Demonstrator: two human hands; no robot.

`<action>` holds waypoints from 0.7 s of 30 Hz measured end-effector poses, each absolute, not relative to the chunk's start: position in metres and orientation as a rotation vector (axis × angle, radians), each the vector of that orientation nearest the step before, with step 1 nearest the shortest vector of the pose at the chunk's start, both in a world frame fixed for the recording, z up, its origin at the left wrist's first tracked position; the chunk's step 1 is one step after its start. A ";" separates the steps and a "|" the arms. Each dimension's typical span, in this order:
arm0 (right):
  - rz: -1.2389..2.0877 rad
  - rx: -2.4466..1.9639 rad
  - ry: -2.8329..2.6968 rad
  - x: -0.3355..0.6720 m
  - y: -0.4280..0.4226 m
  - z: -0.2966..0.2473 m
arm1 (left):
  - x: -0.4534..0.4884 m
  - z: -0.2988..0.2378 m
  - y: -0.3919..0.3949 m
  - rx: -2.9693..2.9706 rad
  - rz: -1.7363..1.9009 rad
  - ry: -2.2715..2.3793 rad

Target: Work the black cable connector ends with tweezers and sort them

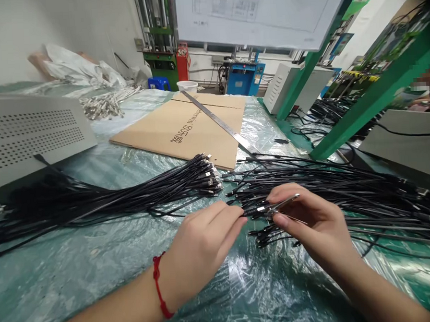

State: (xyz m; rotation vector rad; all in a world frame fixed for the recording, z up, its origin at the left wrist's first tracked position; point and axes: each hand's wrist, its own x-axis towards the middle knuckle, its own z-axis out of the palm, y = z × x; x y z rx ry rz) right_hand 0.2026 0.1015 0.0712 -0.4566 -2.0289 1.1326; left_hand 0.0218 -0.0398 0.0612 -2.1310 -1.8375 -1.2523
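Observation:
My left hand (208, 243), a red cord bracelet (159, 284) on its wrist, is closed with fingertips pinched on a black USB cable (251, 211). That cable's metal plug (261, 208) points towards my right hand (308, 218). Between thumb and fingers, my right hand grips small metal nail clippers (287, 202), their two arms spread apart and their jaw end close to the plug. Whether the jaws touch it, I cannot tell. A pile of black cables (375, 186) lies behind and beneath my right hand. To the left stretches another bundle of black cables (141, 193), its plugs gathered at one end.
A flat cardboard sheet (206, 128) lies ahead with a steel ruler (212, 115) across it. On the left stands a perforated grey metal box (33, 137), with white cables (104, 104) behind. A green post (370, 95) rises at right. Plastic film covers the table (109, 277).

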 end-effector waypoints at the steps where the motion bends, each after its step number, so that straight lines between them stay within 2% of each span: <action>1: 1.070 -0.414 -2.037 0.203 0.100 0.072 | 0.022 0.061 -0.039 -2.131 -1.238 -1.828; 7: 0.852 -0.225 -2.212 0.204 0.087 0.069 | 0.026 0.063 -0.039 -2.159 -1.207 -1.764; 21: 0.781 -0.216 -2.250 0.202 0.084 0.062 | 0.025 0.063 -0.040 -2.224 -1.217 -1.746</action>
